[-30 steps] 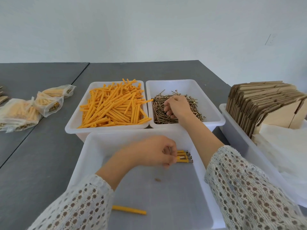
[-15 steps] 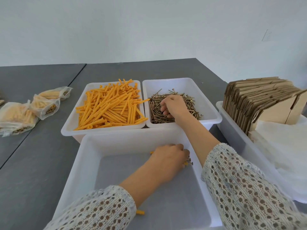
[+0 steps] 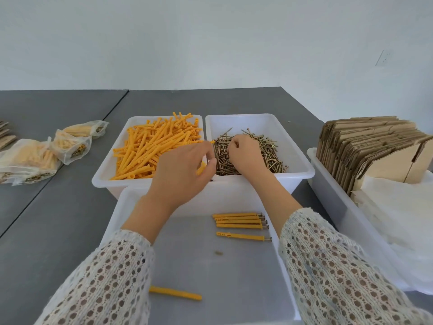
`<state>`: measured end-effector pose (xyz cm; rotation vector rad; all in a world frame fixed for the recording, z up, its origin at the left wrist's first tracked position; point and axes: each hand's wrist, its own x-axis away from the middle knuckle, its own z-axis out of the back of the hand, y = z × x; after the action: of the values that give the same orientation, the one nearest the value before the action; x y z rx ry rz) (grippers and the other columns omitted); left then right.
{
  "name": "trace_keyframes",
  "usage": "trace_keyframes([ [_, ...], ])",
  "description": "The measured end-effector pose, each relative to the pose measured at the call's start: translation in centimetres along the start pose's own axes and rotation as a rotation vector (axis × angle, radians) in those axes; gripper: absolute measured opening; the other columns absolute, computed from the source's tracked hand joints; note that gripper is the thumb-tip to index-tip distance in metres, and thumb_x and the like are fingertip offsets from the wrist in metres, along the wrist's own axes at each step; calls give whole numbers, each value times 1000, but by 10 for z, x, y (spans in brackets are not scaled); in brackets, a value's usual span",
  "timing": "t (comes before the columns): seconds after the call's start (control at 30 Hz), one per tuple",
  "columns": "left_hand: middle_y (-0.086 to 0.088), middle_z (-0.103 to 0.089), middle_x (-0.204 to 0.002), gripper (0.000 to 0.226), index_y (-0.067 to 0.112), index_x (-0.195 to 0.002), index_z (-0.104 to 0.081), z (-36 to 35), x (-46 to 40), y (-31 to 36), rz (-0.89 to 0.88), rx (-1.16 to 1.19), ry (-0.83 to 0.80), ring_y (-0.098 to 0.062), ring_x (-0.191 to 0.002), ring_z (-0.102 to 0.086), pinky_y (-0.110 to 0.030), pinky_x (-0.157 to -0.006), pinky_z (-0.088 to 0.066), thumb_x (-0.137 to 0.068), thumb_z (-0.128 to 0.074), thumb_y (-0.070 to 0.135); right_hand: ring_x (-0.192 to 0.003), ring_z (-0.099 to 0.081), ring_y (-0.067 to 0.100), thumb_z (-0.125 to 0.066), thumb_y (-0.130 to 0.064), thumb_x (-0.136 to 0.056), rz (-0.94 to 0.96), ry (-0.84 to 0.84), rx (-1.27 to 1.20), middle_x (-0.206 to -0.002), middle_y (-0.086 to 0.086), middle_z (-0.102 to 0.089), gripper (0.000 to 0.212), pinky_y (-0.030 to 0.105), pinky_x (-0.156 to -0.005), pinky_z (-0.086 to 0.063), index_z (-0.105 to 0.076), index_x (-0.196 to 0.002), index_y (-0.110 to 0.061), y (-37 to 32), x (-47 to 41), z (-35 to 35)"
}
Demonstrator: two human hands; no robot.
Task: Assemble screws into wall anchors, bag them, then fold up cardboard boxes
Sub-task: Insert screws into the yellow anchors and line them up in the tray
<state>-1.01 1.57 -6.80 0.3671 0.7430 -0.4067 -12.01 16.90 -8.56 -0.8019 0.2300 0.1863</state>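
Fingers [image 3: 206, 160] of the left hand [image 3: 180, 174] curl around one orange wall anchor [image 3: 201, 169], of which only a short stub shows beneath them, at the right edge of the anchor bin [image 3: 103, 170]. Which way that anchor points cannot be told. Just to its right, the right hand [image 3: 246, 156] rests on the heap of brass screws [image 3: 267, 153] in the screw bin [image 3: 297, 158], its fingers bent down into the pile; whether they pinch a screw is hidden.

Both white bins stand side by side near the middle of the grey bench [image 3: 58, 219]. Loose orange anchors [image 3: 150, 148] fill the left one, most lying slantwise, their long axes running from near left to far right.

Closer to the person sits a larger white tray [image 3: 112, 221]. By its far right corner lie five assembled anchors [image 3: 241, 225], four touching in a row and one just apart, all with long axes running left to right and screw heads pointing right. One bare anchor [image 3: 175, 293] lies near the tray's near edge, also roughly left to right.

Filled clear bags [image 3: 37, 156] rest at the bench's left edge. Flat cardboard boxes [image 3: 370, 146] stand on edge in a bin at the right.
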Motion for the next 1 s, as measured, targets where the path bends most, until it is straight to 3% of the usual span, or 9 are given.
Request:
trace_keyframes([
  [0.1,21,-37,-59,23,27,-85,-62,-1,10,-22,107,-75,-131,5,-58,-38,-20,-48,-24,-93,-47,42,-55,-33,16,-39,-9,-93,40,-36,152,-59,0,-38,29,27,-50,-27,-37,-64,-13,-2,5,-3],
  [0.17,19,-40,-62,17,29,-89,-63,-7,16,-31,160,-78,-214,6,-60,-39,-24,-48,-28,-92,-56,44,-61,-41,19,-39,-11,-94,53,-74,262,-67,2,-46,22,29,-54,-33,-43,-72,-11,-6,9,-4],
  [0.27,15,-43,-62,11,31,-91,-61,-14,18,-34,202,-64,-206,3,-59,-43,-25,-47,-29,-92,-60,42,-72,-48,26,-40,-15,-96,66,-112,381,-81,6,-51,16,34,-63,-40,-45,-82,-10,-10,12,-6],
  [0.37,11,-49,-66,5,36,-92,-61,-17,16,-35,241,-18,-207,-3,-61,-50,-26,-48,-37,-91,-61,41,-76,-51,25,-42,-17,-94,48,-189,394,-83,3,-54,11,33,-63,-38,-47,-84,-13,-9,15,-7],
  [0.5,13,-55,-73,7,41,-96,-61,-19,13,-42,304,63,-273,-1,-69,-54,-25,-52,-36,-90,-62,45,-66,-45,17,-47,-24,-88,16,-298,360,-76,-2,-50,8,29,-55,-30,-46,-84,-18,-6,18,-6],
  [0.63,14,-55,-73,4,43,-94,-61,-22,11,-44,343,97,-272,-2,-68,-53,-25,-54,-35,-91,-63,44,-72,-51,19,-50,-30,-87,43,-381,337,-78,-2,-55,12,31,-60,-36,-52,-88,-18,-6,18,-2],
  [0.87,14,-58,-71,8,38,-86,-66,-24,10,-43,421,244,-191,-1,-63,-50,-26,-57,-38,-84,-74,40,-66,-48,24,-44,-7,-85,33,-254,266,-70,4,-54,14,28,-55,-36,-53,-75,-9,-6,21,-3],
  [1.0,17,-61,-73,10,38,-82,-67,-24,9,-39,473,363,-91,-2,-61,-48,-29,-58,-40,-82,-77,36,-65,-53,25,-41,-5,-89,30,-176,224,-90,14,-70,27,36,-62,-50,-68,-91,-1,-6,21,-2],
])
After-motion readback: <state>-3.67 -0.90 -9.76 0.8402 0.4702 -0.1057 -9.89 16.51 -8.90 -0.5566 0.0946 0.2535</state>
